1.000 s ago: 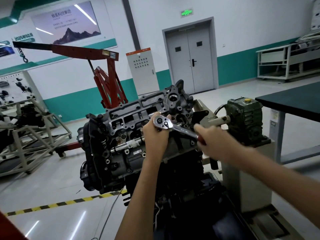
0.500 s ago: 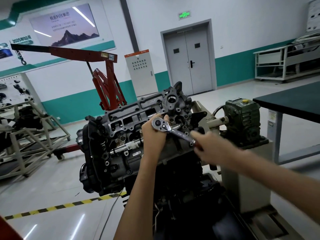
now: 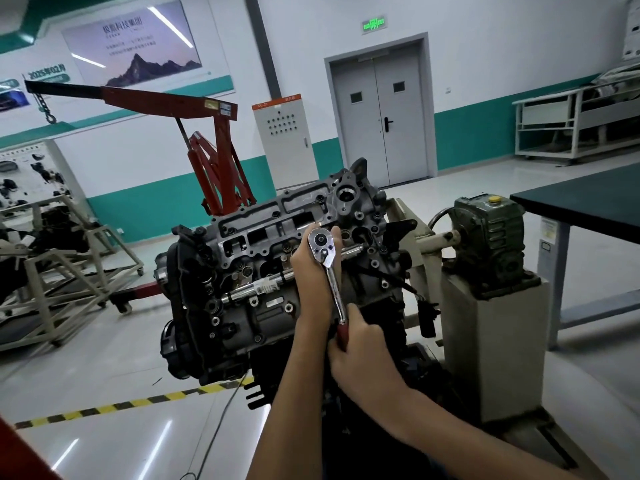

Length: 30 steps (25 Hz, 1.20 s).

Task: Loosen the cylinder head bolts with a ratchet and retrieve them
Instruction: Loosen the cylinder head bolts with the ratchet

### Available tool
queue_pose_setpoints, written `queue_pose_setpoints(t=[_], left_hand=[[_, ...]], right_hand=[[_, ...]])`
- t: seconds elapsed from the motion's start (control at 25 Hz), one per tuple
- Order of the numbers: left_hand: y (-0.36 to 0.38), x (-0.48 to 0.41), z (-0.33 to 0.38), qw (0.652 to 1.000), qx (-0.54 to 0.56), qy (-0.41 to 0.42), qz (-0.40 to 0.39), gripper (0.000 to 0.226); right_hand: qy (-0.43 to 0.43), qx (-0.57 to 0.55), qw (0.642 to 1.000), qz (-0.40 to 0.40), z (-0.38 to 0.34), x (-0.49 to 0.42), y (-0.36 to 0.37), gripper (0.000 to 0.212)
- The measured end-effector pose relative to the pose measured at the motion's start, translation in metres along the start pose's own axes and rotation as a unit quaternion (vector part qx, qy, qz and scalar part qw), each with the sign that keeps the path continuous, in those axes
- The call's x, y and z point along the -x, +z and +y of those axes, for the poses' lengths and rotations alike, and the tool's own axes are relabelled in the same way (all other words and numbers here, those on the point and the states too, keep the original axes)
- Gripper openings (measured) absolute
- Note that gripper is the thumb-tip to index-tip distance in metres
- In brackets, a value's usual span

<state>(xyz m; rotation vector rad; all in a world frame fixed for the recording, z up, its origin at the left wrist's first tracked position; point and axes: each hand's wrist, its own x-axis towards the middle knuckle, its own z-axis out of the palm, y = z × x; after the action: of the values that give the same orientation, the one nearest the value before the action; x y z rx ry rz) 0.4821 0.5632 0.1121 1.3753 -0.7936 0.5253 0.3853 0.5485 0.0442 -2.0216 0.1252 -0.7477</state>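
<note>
Squarely against the cylinder head [image 3: 263, 244] sits the ratchet [image 3: 330, 278]. Its round chrome end is on the upper right part of the casting, and its shaft runs down and a little right to a red handle at the near end. The left hand [image 3: 310, 271] has its grip closed round the ratchet's round end, fingers curled behind it and the thumb tip showing at its upper right edge. Whatever that end is seated on is hidden by the hand. The right hand [image 3: 360, 344] has its grip closed on the red handle, of which only a sliver shows at the left edge of the fist.

A chrome bar [image 3: 254, 289] with a white label lies across the head, slanting from lower left toward the left hand. The head tops a dark engine [image 3: 221, 327] that is tilted toward the viewer and carried on a stand — a green gearbox [image 3: 491, 237] sits on a grey pedestal just right of it.

Farther right is a dark green worktop [image 3: 588, 199]. Behind the engine a red crane [image 3: 214, 157] reaches left with a chain and hook at its tip. On the far wall stand a white cabinet [image 3: 284, 133] and a grey double door [image 3: 381, 116]. Yellow-black tape [image 3: 138, 403] crosses the floor at near left — beyond it stands a pale frame [image 3: 62, 271].
</note>
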Motion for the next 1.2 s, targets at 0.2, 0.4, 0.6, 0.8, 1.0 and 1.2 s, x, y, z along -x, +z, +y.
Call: queue_pose_setpoints(t=[0.2,0.4,0.6,0.8,1.0,1.2], left_hand=[[-0.009,-0.01,-0.005,0.999,-0.028,-0.012,-0.04,0.036],[-0.016,-0.013,-0.005,0.998,-0.018,-0.013,-0.058,0.03],[-0.005,-0.001,-0.002,0.999,-0.041,0.023,-0.005,0.042],[-0.004,-0.006,-0.006,0.999,0.025,-0.012,0.022,0.041],[-0.011,-0.014,-0.006,0.999,-0.022,-0.007,-0.035,0.049],[-0.015,-0.011,-0.01,0.999,-0.019,0.005,-0.029,0.039]], right_hand=[[-0.098,0.252,0.957,-0.107,0.009,-0.044,-0.097,0.012],[-0.211,0.454,0.862,-0.084,-0.01,-0.096,-0.145,0.016],[-0.036,0.18,0.983,-0.015,0.016,-0.024,-0.06,0.016],[-0.021,0.04,0.999,-0.021,-0.001,-0.003,-0.013,0.018],[-0.155,0.388,0.904,-0.086,-0.002,-0.065,-0.122,0.011],[-0.188,0.429,0.881,-0.06,-0.007,-0.081,-0.13,0.01]])
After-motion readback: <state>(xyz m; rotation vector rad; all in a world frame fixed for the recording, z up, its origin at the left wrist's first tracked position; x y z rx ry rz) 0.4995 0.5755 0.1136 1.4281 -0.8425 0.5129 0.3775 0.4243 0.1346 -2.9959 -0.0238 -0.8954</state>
